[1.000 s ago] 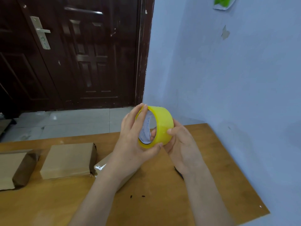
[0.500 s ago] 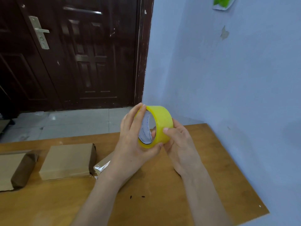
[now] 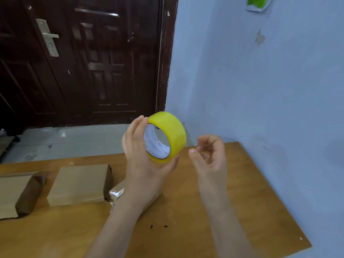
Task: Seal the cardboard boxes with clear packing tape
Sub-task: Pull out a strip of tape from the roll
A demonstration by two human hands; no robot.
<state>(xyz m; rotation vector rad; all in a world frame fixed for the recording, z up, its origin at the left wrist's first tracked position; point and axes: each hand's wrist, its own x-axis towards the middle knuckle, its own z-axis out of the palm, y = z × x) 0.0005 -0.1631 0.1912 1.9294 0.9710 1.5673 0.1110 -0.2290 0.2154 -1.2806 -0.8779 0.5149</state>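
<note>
The left hand (image 3: 143, 162) holds the tape roll (image 3: 167, 135) up above the bench (image 3: 232, 211), fingers curled over the roll's near rim and thumb under its bottom edge. The roll stands on edge, its core turned toward the camera. The white inner liner bears faint blue print, too small and blurred to read. Any loose tape end cannot be made out.

The right hand (image 3: 211, 155) hangs just right of the roll, apart from it, fingers loosely curled and thumb pointing toward the roll. It holds nothing visible.

Three boxes lie on the bench at left. The middle box (image 3: 80, 184) shows whole, flat, with a dark open end on its right side. The left box (image 3: 16, 194) is cut off by the frame edge; a dark flap or fold covers its right end. The third box (image 3: 119, 190) is mostly hidden behind the left forearm, and only a corner shows, with crinkled clear film on it. No label shows on any box.

Two small dark specks (image 3: 158, 226) sit on the bench between the forearms; what they are is unclear.
</note>
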